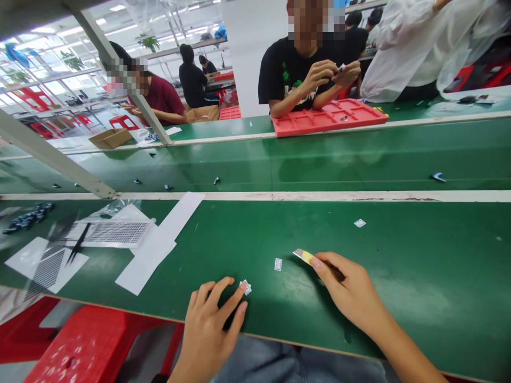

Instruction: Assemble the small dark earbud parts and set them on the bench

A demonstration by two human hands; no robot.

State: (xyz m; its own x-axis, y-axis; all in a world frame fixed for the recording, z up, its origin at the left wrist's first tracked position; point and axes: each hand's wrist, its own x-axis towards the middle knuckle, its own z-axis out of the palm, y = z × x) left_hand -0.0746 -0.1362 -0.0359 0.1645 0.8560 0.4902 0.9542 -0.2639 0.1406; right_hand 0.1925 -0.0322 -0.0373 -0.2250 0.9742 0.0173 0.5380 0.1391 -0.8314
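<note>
**Label [248, 289] Under My Left Fingertip, Blade [305, 257] in My Right**

A small white label, printed in the middle, lies beneath the index fingertip of my left hand [215, 319], which is open and palm down, its fingers spread. Pointed corners jut out around the fingertip; whether one piece or several lie there, I cannot tell. A second label [278, 264], a flat, paper-like rectangle with a pale border, rests between my hands, ahead of my left fingertips. A third label [360, 223] sits beyond my right hand [346, 287], slightly to its right, turned to a diamond.

My right hand is closed around the blade, thumb pressed on its yellow grip; the flat, slanted metal end points left, apart from the second label. Under both hands spreads a smooth green tabletop [223, 234] with a soft sheen.

To the left of my left hand, crisp white paper sheets [146, 266] overlap at angles. Past them, slim black tweezers [80, 242] lie across a sheet with a fine dark grid [131, 232]. Nearer me on that side stands a glossy red plastic stool [85, 340].

Beyond both hands runs a straight white rail [279, 196]. Farther off, a co-worker in a black shirt [279, 72] handles a small item above a ribbed red tray [331, 119].
</note>
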